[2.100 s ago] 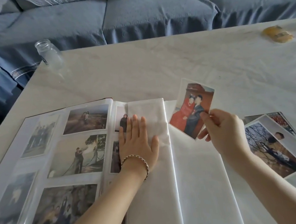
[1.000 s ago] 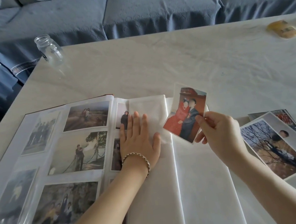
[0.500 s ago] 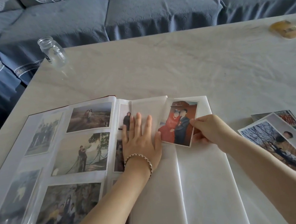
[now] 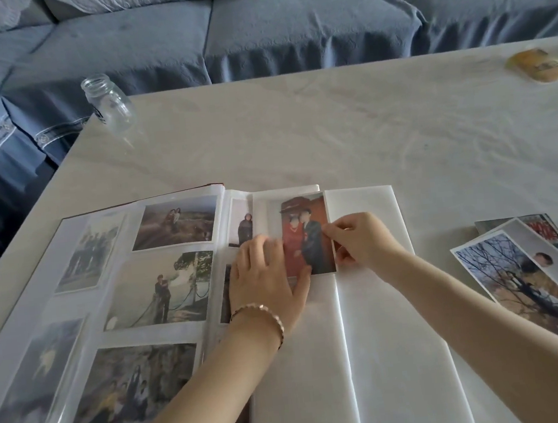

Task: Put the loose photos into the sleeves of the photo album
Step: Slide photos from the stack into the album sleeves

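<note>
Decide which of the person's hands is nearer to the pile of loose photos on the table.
Right. The right hand sits just left of the pile of loose photos; the left hand lies further left, beyond the red photo.

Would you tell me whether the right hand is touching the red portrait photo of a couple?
Touching: in the head view the right hand pinches the red portrait photo by its right edge.
</note>
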`<state>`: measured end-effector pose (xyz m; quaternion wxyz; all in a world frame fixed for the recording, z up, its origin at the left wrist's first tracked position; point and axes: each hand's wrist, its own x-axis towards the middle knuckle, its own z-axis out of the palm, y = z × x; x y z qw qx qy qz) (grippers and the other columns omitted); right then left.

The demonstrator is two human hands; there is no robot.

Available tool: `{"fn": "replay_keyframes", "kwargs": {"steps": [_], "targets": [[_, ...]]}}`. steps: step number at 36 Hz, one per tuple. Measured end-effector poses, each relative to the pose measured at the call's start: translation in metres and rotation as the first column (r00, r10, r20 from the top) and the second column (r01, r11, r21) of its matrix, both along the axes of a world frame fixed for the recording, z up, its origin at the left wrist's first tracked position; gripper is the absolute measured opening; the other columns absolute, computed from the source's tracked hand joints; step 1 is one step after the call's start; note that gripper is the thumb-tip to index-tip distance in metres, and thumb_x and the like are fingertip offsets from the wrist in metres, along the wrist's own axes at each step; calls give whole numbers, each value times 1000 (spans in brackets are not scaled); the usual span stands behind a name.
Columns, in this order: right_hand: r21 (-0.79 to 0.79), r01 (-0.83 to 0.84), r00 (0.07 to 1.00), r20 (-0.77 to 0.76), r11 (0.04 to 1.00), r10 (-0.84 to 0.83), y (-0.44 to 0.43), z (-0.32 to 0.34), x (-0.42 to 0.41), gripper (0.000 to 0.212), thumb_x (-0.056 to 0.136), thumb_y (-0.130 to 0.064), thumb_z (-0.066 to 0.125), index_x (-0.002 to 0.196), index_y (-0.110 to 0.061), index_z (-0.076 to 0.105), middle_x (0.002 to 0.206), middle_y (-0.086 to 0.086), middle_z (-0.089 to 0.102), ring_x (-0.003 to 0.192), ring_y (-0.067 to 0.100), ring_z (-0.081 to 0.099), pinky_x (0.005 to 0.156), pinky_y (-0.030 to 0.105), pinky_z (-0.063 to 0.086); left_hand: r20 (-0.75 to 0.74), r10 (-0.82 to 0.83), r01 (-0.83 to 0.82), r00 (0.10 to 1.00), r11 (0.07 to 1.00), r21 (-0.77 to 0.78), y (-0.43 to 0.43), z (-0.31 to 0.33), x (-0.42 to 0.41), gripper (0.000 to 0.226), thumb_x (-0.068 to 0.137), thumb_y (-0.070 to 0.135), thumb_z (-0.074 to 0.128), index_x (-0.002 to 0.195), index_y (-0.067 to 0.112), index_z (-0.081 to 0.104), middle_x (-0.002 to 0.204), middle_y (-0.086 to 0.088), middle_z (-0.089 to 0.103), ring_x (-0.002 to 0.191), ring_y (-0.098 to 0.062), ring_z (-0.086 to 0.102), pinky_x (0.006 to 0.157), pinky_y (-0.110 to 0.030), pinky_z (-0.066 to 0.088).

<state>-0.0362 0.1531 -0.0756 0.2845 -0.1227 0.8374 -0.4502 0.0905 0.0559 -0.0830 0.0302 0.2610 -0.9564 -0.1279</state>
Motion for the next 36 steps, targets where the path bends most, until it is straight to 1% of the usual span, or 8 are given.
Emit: {"fn": "replay_keyframes", "kwargs": {"steps": [3, 6, 8, 16, 19, 21, 25, 36], "targets": [[-36, 35, 999, -3, 999, -35, 3, -1, 4, 28, 94, -18, 53, 81, 3, 66, 42, -1, 53, 32, 5, 46, 44, 15, 42, 138, -19, 32, 990, 995, -93, 0, 1, 18, 79, 84, 71, 12, 146, 21, 11, 156, 0, 2, 142, -21, 2, 114, -34, -1], [-51, 41, 999, -6, 998, -42, 6, -1, 6, 25, 94, -12, 51, 83, 4, 67, 48, 1, 55, 35, 3, 49, 45, 13, 44, 200, -33, 64, 979, 986, -151, -4, 0, 31, 118, 51, 81, -31, 149, 20, -3, 157, -1, -11, 142, -17, -17, 103, -31, -26], [-50, 32, 999, 0, 998, -32, 7, 0, 6, 23, 94, -11, 51, 81, -1, 67, 47, 0, 56, 36, 2, 51, 46, 12, 45, 243, -47, 84, 969, 986, -143, -7, 0, 33, 125, 42, 79, -39, 148, 18, -11, 156, -1, -17, 134, -10, -29, 99, -28, -30], [3, -63, 996, 60, 998, 63, -8, 12, 2, 24, 92, -6, 50, 76, 0, 66, 44, -1, 61, 41, 6, 58, 51, 15, 51, 161, -23, 35, 987, 997, -70, -5, 5, 34, 92, 82, 74, 25, 148, 20, -9, 156, 6, -13, 142, -7, -17, 110, -28, -21], [67, -122, 987, 113, 990, 114, -15, 19, 2, 25, 89, 1, 41, 77, -2, 63, 47, 0, 62, 42, 6, 59, 61, 19, 53, 145, -18, 29, 989, 997, -72, -4, 4, 34, 93, 82, 74, 28, 149, 19, -7, 157, 5, -10, 143, -8, -14, 110, -28, -21], [75, -136, 983, 137, 988, 125, -15, 23, 2, 23, 88, 1, 42, 79, -4, 63, 55, 2, 63, 45, 6, 58, 51, 16, 49, 137, -15, 24, 990, 997, -69, -4, 4, 34, 93, 82, 74, 29, 149, 20, -7, 157, 5, -9, 143, -8, -13, 110, -28, -20], [38, -24, 994, 111, 999, 20, -8, 21, 5, 17, 85, -19, 59, 78, -5, 65, 68, 5, 60, 53, 13, 49, 51, 21, 37, 142, -17, 26, 990, 998, -63, -4, 4, 33, 92, 83, 73, 28, 149, 20, -6, 157, 6, -10, 142, -8, -15, 109, -29, -21], [-8, 134, 964, -230, 991, -132, -6, 7, 27, 21, 81, -30, 71, 70, -12, 69, 64, -2, 64, 55, 13, 52, 50, 22, 40, 168, -29, 43, 985, 996, -79, -5, 3, 34, 90, 84, 72, 24, 148, 19, -10, 156, 5, -15, 142, -9, -18, 109, -30, -23]]}}
